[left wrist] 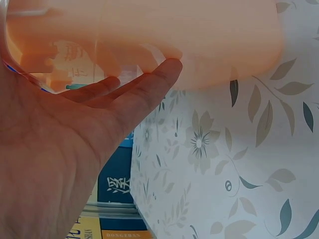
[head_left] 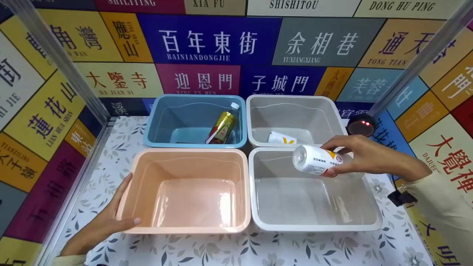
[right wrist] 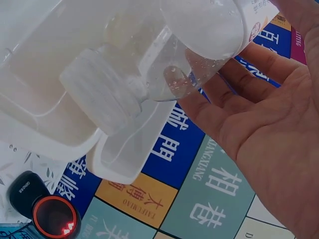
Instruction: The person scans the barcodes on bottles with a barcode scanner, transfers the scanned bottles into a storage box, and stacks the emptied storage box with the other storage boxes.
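Already, one gold bottle [head_left: 225, 125] is resting binned; your right fingers [head_left: 345, 141] are gripping an unplaced bottle [head_left: 315, 159], left fingers [left wrist: 147, 92] wide.

Before me, a white worktop [head_left: 207, 253] carries a printed pattern of grey leaves and flowers. Colourful sign panels [head_left: 210, 40] with Chinese characters cover the walls around it. Toward my far right sits a round black device [head_left: 361, 126], glowing red.

left hand [head_left: 105, 220]: near left edge of table [head_left: 92, 188], fingers straight, thumb apart | right hand [head_left: 364, 153]: aloft near right edge, fingers curled
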Demonstrator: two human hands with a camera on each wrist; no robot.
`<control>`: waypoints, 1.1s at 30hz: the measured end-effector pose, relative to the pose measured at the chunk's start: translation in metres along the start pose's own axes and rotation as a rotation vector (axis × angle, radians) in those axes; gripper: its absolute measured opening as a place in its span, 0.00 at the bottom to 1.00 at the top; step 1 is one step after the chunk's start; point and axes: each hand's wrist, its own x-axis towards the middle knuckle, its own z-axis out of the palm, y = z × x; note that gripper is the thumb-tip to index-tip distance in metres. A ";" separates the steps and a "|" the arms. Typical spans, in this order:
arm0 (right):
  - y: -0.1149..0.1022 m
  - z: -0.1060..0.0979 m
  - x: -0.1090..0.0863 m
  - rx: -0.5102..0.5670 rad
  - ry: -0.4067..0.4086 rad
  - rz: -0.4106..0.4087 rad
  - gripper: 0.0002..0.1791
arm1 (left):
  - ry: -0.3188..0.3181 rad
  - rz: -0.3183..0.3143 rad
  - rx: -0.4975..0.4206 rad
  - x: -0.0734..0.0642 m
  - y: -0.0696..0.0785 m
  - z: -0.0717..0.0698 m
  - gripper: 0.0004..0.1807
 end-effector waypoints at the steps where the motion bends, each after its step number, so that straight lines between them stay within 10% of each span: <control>1: 0.000 -0.001 -0.001 -0.003 0.008 0.002 0.31 | -0.001 0.000 0.000 0.000 0.000 0.000 0.60; 17: 0.016 -0.026 -0.020 -0.115 0.150 0.056 0.33 | 0.010 -0.089 0.008 0.001 0.003 0.000 0.59; 33: 0.046 -0.035 -0.035 -0.085 0.259 0.265 0.39 | 0.006 -0.039 0.020 0.001 0.002 0.001 0.59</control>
